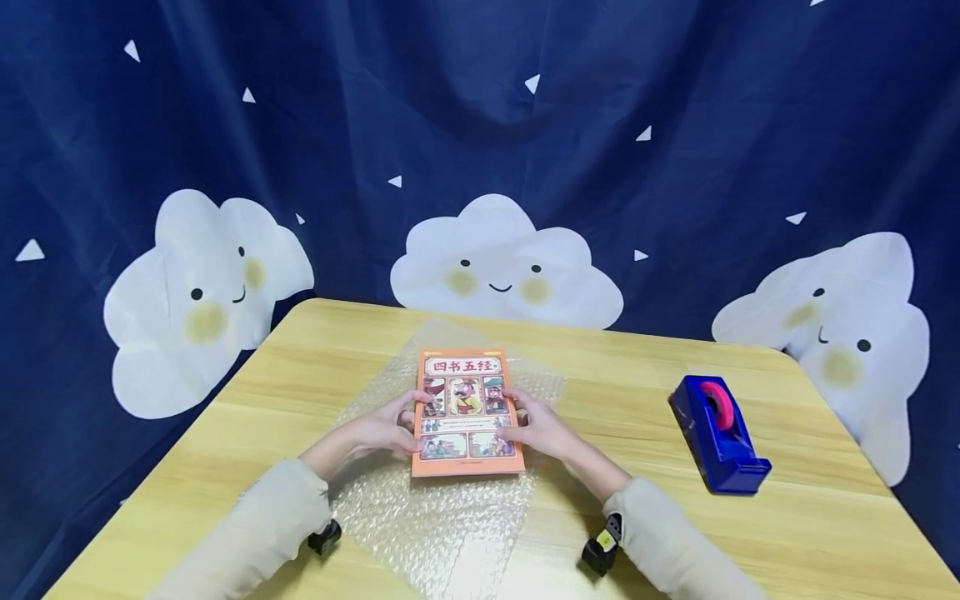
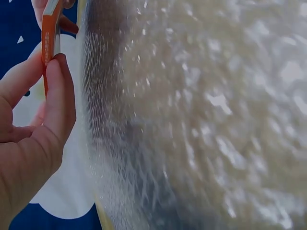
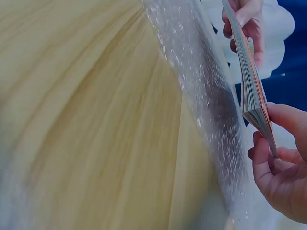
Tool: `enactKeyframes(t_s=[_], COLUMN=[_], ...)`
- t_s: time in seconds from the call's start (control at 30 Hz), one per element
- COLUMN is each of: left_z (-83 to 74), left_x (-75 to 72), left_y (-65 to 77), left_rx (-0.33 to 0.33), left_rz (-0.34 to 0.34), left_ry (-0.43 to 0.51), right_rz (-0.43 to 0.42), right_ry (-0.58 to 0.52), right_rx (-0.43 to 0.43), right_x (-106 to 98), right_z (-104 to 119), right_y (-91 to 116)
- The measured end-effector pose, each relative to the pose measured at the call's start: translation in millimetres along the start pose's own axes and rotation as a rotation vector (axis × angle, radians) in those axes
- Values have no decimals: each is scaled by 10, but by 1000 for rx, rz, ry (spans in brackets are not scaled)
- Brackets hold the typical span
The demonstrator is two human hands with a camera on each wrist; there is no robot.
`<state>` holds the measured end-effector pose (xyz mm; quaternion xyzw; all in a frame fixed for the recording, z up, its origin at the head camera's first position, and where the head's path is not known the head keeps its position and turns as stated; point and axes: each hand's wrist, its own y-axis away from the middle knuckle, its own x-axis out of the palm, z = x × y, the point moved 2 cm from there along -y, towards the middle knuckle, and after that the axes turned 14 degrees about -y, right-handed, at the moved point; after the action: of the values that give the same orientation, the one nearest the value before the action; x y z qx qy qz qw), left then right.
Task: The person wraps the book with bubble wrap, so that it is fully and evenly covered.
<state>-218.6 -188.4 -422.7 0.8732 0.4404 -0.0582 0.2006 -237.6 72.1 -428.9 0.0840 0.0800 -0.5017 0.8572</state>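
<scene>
An orange-bordered book [image 1: 465, 425] with cartoon panels and red Chinese characters on its cover is held between both hands. My left hand [image 1: 382, 425] grips its left edge, thumb side on the cover and fingers behind it. At the opposite edge, my right hand [image 1: 543, 423] pinches the book the same way. The right wrist view shows the page edges of the book [image 3: 252, 88], raised above the table. Beneath it lies a sheet of clear bubble wrap [image 1: 442, 525], set at an angle. In the left wrist view the orange spine [image 2: 48, 43] sits between thumb and fingers.
A blue tape dispenser [image 1: 712, 442] with a pink tape roll [image 1: 717, 406] stands on the right of the wooden table [image 1: 615, 392]. Behind the table hangs a dark blue curtain [image 1: 465, 108] with white smiling clouds. Small black devices [image 1: 600, 554] are worn at the wrists.
</scene>
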Motion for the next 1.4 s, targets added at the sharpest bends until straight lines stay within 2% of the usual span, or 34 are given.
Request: enactKeyframes(t_s=[0.33, 0.57, 0.77, 0.87, 0.97, 1.03, 1.13, 1.2, 1.4], left_z=[62, 85, 119, 131, 125, 119, 116, 132, 123], left_x=[-73, -130, -161, -157, -152, -150, -138, -125, -99], left_y=[145, 227, 244, 252, 265, 270, 263, 245, 216], left_rx=[30, 16, 21, 56, 138, 165, 149, 112, 101], left_rz=[29, 22, 22, 38, 65, 75, 66, 53, 36], left_ry=[-78, -116, -203, -243, -304, -325, -362, -363, -406], right_rz=[21, 40, 71, 81, 91, 98, 101, 106, 130], right_ry=[94, 141, 197, 219, 227, 237, 255, 272, 298], right_rx=[18, -8, -22, -14, -10, -8, -4, 4, 16], right_x=[133, 225, 248, 254, 253, 247, 232, 223, 187], right_z=[8, 65, 67, 61, 63, 63, 67, 67, 68], right_y=[-71, -105, -146, -151, -146, -143, -139, -138, -134])
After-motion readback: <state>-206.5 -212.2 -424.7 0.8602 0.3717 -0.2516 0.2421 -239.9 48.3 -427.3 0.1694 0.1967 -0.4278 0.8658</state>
